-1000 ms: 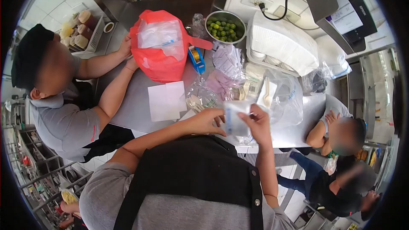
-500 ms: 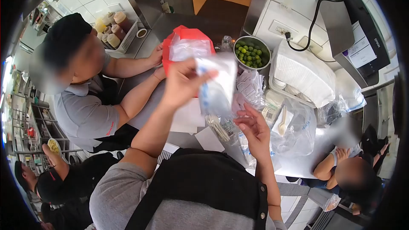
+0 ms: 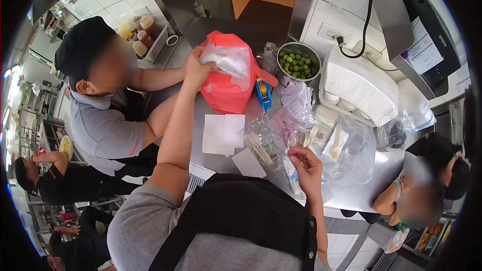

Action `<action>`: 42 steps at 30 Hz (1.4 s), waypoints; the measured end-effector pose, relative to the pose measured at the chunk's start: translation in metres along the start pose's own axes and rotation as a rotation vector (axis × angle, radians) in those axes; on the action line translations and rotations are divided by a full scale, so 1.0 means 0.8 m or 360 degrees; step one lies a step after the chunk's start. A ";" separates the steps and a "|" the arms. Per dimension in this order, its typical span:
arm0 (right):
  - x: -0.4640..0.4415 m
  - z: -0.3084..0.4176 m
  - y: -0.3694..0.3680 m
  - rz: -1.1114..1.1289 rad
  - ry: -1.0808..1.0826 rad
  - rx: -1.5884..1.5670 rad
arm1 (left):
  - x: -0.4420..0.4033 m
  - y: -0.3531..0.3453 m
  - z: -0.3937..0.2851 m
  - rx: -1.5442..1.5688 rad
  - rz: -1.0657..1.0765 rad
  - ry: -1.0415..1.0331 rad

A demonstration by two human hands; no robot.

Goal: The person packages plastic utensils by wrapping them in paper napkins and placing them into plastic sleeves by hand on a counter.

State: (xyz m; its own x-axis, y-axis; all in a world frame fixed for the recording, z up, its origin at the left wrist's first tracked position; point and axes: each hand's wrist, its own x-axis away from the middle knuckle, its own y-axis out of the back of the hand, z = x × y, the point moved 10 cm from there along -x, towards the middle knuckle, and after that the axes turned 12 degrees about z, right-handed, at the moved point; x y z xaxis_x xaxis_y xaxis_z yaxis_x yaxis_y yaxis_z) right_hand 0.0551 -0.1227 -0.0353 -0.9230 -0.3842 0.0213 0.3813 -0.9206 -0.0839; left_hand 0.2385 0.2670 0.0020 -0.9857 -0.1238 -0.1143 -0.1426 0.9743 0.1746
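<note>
My left hand point(image 3: 198, 70) is at the opening of a red plastic bag point(image 3: 228, 95), its fingers closed on a white packet point(image 3: 226, 62) that lies among white plastic there. A co-worker beside the bag has a hand near it, partly hidden behind mine. Lower right, my right hand point(image 3: 307, 164) pinches the edge of clear plastic wrap point(image 3: 289, 151), just above a wrapped white bundle point(image 3: 292, 175). Left of this hand lie wrapped wooden cutlery point(image 3: 258, 149) and white paper sheets point(image 3: 218, 134).
A blue tape dispenser point(image 3: 263, 95) stands right of the bag, below a metal pot of green limes point(image 3: 298, 62). Stacked white containers point(image 3: 356, 88), crumpled receipts point(image 3: 297, 101) and a wooden spoon on a napkin point(image 3: 335, 143) lie at right. Sauce bottles point(image 3: 145, 27) stand upper left.
My left hand has carried the white packet up and left to the red bag's opening. My right hand, earlier open, has closed on the clear wrap.
</note>
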 end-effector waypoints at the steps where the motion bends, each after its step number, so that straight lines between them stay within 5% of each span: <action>1: 0.002 -0.001 0.003 -0.0002 0.0003 0.0011 | -0.003 -0.005 -0.007 -0.0213 0.0004 0.0030; 4: 0.005 0.001 0.003 -0.0015 -0.0005 0.0019 | -0.009 -0.003 -0.015 -0.0818 -0.0004 -0.0035; 6: 0.008 0.005 0.010 -0.0043 -0.0001 0.0041 | -0.006 -0.020 -0.024 -0.1704 0.0073 -0.0105; 8: 0.009 0.002 0.023 -0.0092 -0.0024 0.0084 | 0.004 -0.027 -0.038 -0.1771 0.0124 0.0084; 10: 0.008 0.003 0.049 -0.0152 -0.0077 0.0371 | 0.029 -0.036 -0.099 -0.2125 -0.0311 -0.0550; 12: 0.008 0.009 0.080 -0.0300 -0.0079 0.0558 | 0.040 -0.049 -0.125 -0.2048 -0.0366 -0.0725; 14: 0.003 0.028 0.099 -0.0423 0.0000 0.0470 | 0.024 -0.056 -0.094 -0.1436 0.0136 -0.0392; 18: -0.006 0.051 0.101 -0.0461 0.0020 0.0575 | 0.027 -0.074 -0.030 -0.1756 0.0524 0.0109; 20: -0.017 0.018 0.050 0.0085 -0.0300 0.0912 | 0.042 -0.088 -0.065 -0.1751 0.0407 0.0017; 22: -0.011 -0.041 -0.007 0.0536 -0.0326 0.1043 | 0.090 -0.107 -0.173 -0.1410 -0.0041 -0.0716; 25: -0.004 -0.122 -0.056 0.0585 -0.0151 0.1283 | 0.149 -0.158 -0.232 -0.0565 0.0532 -0.1091; 27: 0.003 -0.140 -0.035 0.0095 -0.0426 0.1388 | 0.197 -0.175 -0.289 -0.0250 0.1025 -0.1229; 29: 0.007 -0.126 -0.038 0.0002 -0.0341 0.1332 | 0.235 -0.173 -0.322 -0.0172 0.1204 -0.1289; 36: 0.007 -0.129 -0.042 -0.0085 -0.0191 0.1415 | 0.340 -0.179 -0.394 0.1811 0.1745 -0.1791; 39: 0.008 -0.127 -0.040 -0.0088 -0.0195 0.1455 | 0.309 -0.167 -0.374 0.2340 0.0874 -0.1286; 42: 0.010 -0.127 -0.036 -0.0114 -0.0255 0.1229 | 0.316 -0.170 -0.379 0.2187 0.1064 -0.1465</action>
State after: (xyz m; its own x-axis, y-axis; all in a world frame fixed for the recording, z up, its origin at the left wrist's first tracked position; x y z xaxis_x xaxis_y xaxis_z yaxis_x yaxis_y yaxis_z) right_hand 0.0314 -0.0924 -0.1342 -0.9503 -0.2738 0.1484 0.3036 -0.7085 0.6371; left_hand -0.0187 0.0461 0.2461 -0.4071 -0.0142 -0.9133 0.8663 0.3109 -0.3909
